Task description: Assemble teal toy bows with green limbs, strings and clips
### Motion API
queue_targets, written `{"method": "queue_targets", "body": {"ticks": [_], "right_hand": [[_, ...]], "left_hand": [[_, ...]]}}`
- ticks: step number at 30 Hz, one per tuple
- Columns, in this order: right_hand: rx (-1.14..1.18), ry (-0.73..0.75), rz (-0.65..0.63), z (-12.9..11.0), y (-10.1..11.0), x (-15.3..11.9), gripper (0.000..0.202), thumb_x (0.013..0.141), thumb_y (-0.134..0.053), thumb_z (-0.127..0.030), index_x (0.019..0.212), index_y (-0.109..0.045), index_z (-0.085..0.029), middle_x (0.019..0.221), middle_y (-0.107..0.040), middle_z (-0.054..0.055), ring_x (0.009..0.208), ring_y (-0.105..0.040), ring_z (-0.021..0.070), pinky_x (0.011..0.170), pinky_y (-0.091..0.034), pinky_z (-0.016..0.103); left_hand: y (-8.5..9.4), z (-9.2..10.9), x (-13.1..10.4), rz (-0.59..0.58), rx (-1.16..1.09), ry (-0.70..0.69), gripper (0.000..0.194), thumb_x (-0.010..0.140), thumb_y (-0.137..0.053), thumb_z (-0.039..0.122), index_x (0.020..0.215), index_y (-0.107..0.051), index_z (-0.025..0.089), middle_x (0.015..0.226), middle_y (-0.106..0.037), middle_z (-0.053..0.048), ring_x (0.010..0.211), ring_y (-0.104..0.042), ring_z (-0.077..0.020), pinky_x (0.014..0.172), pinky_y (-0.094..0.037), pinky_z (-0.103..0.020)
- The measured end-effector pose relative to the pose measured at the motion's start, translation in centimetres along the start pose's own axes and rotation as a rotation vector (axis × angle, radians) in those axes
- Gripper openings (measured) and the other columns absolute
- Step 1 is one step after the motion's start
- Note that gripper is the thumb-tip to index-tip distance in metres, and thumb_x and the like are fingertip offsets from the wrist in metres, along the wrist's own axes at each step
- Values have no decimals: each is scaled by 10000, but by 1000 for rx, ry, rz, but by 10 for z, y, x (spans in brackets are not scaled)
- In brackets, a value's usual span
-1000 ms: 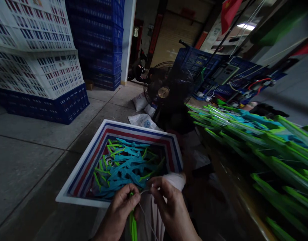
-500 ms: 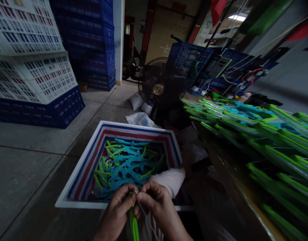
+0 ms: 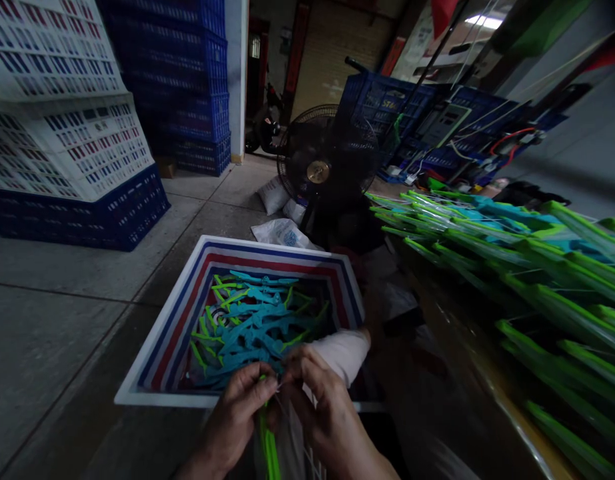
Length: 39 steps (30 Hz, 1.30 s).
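Observation:
My left hand (image 3: 235,410) is closed in a pinch around the top of a bright green plastic strip (image 3: 269,447), which looks like a toy bow's limb and hangs down toward my lap. Opposite it, my right hand (image 3: 325,410) has thumb and fingers pinched together on a thin white string (image 3: 280,387) that spans the small gap between the hands. The string's far end is hidden in the fingers. Just beyond both hands stands a box with a white rim (image 3: 162,400) and a striped lining. Inside lie several teal and green toy bow pieces (image 3: 257,327).
On the right, a table edge (image 3: 492,400) carries a high pile of green and teal bows (image 3: 537,260) with strings. A black fan (image 3: 317,172) stands ahead beside white sacks (image 3: 282,232). White crates (image 3: 87,147) and blue crates (image 3: 202,120) are stacked at left.
My right hand has shifted slightly right and up, away from the left, drawing out the string between them. My left hand keeps its pinch on the green strip. The view has tilted slightly.

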State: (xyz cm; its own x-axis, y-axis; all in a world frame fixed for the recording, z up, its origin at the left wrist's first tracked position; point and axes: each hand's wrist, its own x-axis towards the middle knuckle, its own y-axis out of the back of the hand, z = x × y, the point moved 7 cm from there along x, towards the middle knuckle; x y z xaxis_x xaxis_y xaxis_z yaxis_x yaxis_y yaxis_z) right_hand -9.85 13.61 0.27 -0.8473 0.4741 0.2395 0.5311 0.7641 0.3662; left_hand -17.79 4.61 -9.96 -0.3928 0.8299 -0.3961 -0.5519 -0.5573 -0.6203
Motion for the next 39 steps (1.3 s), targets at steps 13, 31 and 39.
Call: {"method": "queue_targets", "body": {"ticks": [13,31,39], "right_hand": [[224,-221,35,28,-10,-7,144,969,-579,-309,874,-527,-215,718,-527,-27,623,-533,134,572,-425,221],[-389,183,145,-2,-10,-16,204,1030,-457,-160,843,-532,-193,758,-534,24,641,-527,153,574,-406,257],[-161,24,157,3,3,-17,182,1001,-457,-157,838,-522,-205,757,-546,-3,650,-532,125,591,-415,225]], "left_hand": [[0,0,0,-24,93,-55,373,702,-868,470,743,-682,149,601,-570,28,464,-510,-90,481,-426,-220],[11,-14,4,104,91,18,473,633,-881,573,745,-667,166,509,-449,75,435,-380,-58,426,-294,-175],[4,-7,1,9,60,50,425,627,-902,505,718,-672,159,599,-500,47,471,-444,-65,467,-347,-197]]}}
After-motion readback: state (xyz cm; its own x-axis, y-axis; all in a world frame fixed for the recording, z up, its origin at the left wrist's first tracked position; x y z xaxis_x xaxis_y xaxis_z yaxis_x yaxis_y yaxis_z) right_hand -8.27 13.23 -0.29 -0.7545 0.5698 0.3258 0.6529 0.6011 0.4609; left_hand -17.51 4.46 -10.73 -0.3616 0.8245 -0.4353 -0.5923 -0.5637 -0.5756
